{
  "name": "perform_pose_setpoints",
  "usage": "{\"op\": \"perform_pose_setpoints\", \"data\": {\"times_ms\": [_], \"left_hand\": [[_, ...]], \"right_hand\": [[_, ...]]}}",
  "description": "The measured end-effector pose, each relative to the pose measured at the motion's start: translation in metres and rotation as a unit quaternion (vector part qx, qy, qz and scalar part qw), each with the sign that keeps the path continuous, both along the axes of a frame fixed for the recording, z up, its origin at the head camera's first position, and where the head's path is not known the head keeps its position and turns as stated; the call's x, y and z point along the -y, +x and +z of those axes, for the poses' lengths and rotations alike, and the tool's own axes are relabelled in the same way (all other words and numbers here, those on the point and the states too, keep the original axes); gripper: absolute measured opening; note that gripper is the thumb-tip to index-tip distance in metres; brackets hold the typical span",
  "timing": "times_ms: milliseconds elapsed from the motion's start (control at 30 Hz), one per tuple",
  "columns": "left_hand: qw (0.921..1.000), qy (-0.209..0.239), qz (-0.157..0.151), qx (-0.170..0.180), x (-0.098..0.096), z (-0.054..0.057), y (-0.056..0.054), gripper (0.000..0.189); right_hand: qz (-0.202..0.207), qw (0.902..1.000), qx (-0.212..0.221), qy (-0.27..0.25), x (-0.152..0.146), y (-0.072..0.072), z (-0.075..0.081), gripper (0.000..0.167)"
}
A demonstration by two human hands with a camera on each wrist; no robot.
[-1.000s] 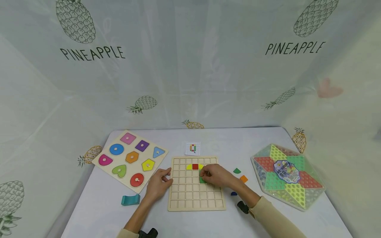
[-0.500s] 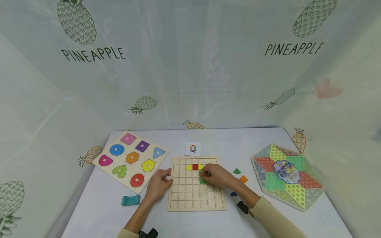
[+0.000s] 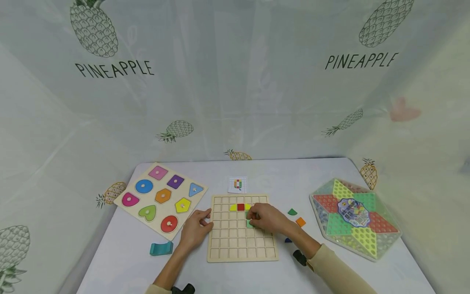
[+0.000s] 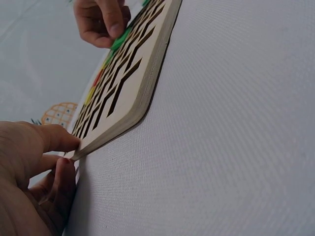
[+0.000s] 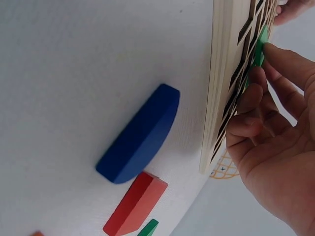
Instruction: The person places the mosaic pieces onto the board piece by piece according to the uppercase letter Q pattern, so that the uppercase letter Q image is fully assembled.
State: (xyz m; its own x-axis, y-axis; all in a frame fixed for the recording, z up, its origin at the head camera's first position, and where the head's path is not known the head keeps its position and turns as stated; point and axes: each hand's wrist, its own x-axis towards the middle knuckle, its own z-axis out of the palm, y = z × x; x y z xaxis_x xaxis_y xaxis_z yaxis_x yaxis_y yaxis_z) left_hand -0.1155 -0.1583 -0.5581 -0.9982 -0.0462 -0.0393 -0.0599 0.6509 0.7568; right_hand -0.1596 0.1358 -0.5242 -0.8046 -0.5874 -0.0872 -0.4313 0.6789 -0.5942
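Observation:
My left hand holds the left edge of a wooden grid board, thumb and fingers at its rim. In the left wrist view, the fingertips meet the board's corner. Over the board's upper right part, my right hand pinches a green tile at the grid. The right wrist view shows the thumb on that green tile, with the other fingers curled beside it. Just above, a red tile lies between a yellow tile and another yellow piece, partly hidden by the hand.
Right of the board lie a green piece, an orange block and a blue half-round block. A pattern card is behind the board. A shape puzzle and teal block sit left, a hexagonal game board right.
The head view has tilted slightly, so everything sits a little lower. Both hands stay nearly still, the right one at the green tile, the left one at the board's edge.

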Motion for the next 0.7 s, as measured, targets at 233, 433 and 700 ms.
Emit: {"op": "perform_pose_setpoints", "data": {"times_ms": [233,433,700], "left_hand": [[1.0000,-0.001,0.002,0.001,-0.0007,0.0019,0.0006,0.052],[1.0000,-0.003,0.000,-0.005,-0.0007,0.0010,0.0012,0.052],[0.9998,-0.016,-0.005,-0.012,0.0008,-0.0023,-0.0001,0.051]], "right_hand": [[0.003,0.9999,-0.010,0.004,-0.0011,-0.0002,-0.0017,0.005],[0.006,0.9998,-0.020,0.007,-0.0006,-0.0001,-0.0016,0.004],[0.012,0.9994,-0.032,0.008,-0.0007,0.0003,0.0004,0.005]]}}
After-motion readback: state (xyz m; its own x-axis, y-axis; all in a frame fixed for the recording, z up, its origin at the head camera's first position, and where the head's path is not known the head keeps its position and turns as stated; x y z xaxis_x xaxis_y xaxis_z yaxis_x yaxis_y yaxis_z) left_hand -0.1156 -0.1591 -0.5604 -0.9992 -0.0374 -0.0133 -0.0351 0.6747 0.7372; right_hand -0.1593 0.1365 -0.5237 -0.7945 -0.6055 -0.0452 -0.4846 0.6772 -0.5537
